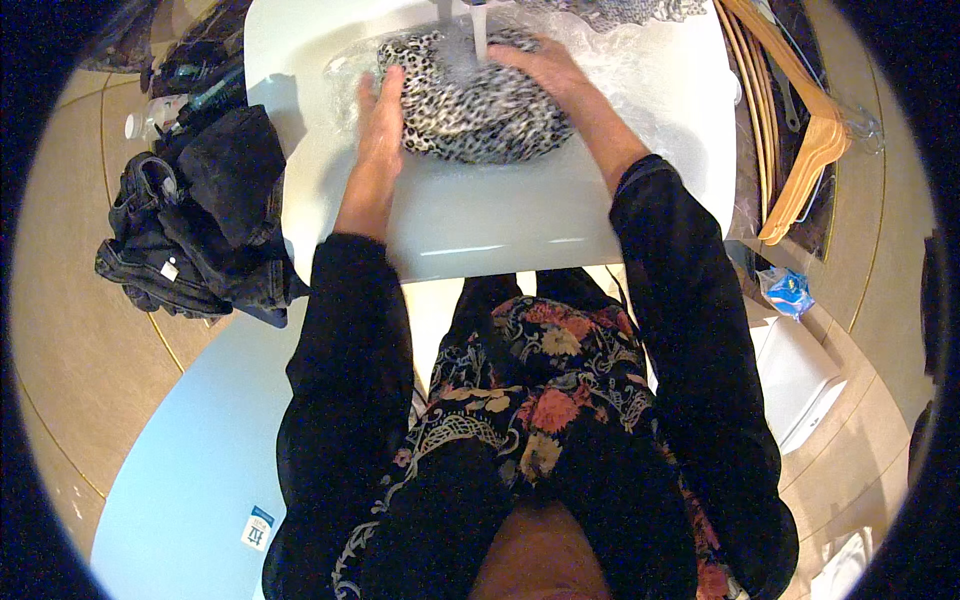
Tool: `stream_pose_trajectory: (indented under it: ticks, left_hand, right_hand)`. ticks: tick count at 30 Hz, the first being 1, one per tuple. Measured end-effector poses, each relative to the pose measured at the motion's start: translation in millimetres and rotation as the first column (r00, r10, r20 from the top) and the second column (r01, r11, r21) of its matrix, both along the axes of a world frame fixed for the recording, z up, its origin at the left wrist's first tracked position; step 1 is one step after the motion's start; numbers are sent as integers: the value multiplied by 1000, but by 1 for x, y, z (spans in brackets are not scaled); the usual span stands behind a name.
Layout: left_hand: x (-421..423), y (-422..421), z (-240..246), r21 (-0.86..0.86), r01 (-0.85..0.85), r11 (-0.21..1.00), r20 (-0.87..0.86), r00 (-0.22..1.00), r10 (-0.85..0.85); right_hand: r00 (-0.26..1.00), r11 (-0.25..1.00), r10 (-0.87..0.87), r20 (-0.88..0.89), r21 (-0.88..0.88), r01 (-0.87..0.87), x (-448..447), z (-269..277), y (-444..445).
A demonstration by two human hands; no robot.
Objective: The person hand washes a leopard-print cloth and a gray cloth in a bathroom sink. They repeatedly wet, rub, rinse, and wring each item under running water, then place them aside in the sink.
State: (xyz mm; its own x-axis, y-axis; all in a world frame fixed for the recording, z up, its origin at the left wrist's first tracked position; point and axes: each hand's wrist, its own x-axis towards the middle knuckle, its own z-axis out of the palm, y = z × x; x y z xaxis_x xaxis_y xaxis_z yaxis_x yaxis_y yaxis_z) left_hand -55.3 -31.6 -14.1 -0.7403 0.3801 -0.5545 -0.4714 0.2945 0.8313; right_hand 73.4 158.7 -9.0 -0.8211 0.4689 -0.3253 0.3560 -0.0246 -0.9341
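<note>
A bunched leopard-print cloth lies wet in a white washbasin, under water running from a faucet at the top. My left hand rests against the cloth's left edge, its thumb and fingers apart. On the cloth's upper right lies my right hand, close to the stream; its fingertips are partly blurred, and whether they pinch the fabric does not show. Another piece of similar patterned fabric lies at the basin's far right rim.
Black garments are heaped left of the basin, near a clear plastic bottle. Wooden hangers lie on the dark counter at the right. Below them are a blue plastic packet and a white bin.
</note>
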Motion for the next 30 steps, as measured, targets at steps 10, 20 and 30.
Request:
stream_pose_trajectory:
  ticks: [10, 20, 30]
  left_hand:
    - [21, -27, 11, 426, -171, 888, 551, 828, -105]
    - [-2, -18, 40, 17, -73, 997, 184, 980, 69]
    - [15, -25, 52, -303, 222, 927, -564, 742, -362]
  right_hand:
    - [925, 674, 189, -329, 729, 122, -39, 52, -106]
    - [987, 748, 27, 156, 652, -124, 24, -4, 2]
    - [779, 525, 281, 561, 589, -614, 27, 29, -27]
